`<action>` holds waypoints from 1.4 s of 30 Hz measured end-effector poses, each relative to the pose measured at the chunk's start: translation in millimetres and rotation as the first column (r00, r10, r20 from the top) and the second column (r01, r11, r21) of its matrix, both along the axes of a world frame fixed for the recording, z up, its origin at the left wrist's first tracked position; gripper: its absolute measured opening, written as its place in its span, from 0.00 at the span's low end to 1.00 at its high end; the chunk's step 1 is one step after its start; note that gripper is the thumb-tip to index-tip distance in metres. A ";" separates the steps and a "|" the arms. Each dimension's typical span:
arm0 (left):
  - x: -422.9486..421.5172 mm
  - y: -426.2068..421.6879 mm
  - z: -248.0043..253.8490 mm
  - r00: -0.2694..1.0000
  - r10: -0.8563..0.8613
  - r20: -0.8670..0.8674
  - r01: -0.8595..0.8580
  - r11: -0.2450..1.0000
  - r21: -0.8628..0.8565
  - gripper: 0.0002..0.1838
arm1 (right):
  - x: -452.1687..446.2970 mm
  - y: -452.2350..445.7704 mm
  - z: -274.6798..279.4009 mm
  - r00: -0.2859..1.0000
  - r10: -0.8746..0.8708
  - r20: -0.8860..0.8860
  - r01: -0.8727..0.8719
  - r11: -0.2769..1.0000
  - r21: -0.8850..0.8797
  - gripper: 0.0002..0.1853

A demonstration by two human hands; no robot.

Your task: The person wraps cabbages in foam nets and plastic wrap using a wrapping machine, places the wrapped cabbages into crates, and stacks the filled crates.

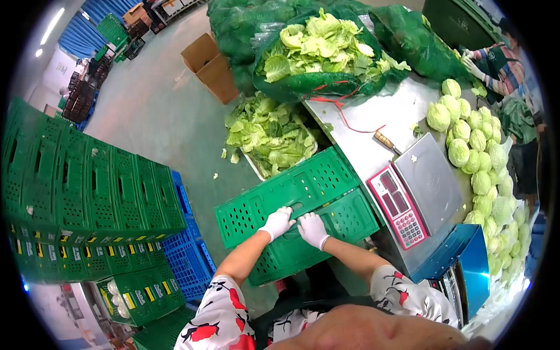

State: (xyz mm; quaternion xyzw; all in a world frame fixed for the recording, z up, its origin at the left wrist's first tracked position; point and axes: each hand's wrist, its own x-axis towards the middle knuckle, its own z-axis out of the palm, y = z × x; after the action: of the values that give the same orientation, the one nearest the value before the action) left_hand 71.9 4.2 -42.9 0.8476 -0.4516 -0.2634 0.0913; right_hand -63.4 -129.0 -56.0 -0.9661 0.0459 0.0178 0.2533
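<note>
Gripping a green crate (291,195), gloved hands (278,223) (313,229) curled inward, fingertips mostly hidden.

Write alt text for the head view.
Gloved left hand and right hand touch green perforated crate panels beside a metal table bearing a red-framed scale and pale green cabbages. Stacked green crates stand at left; leaves overfill a net bag at top.
</note>
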 end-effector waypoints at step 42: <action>-128.6 146.7 9.8 0.920 -0.374 0.119 0.335 0.906 0.259 0.36 | 7.7 -9.7 -24.4 0.892 -0.148 -0.427 0.076 0.981 -0.179 0.36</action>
State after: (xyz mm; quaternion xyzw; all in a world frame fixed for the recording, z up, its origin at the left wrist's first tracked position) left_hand -56.7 150.9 -33.1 0.7747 -0.5703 -0.2556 -0.0966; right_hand -55.8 -138.6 -80.4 -0.9499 0.1587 0.2166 0.1599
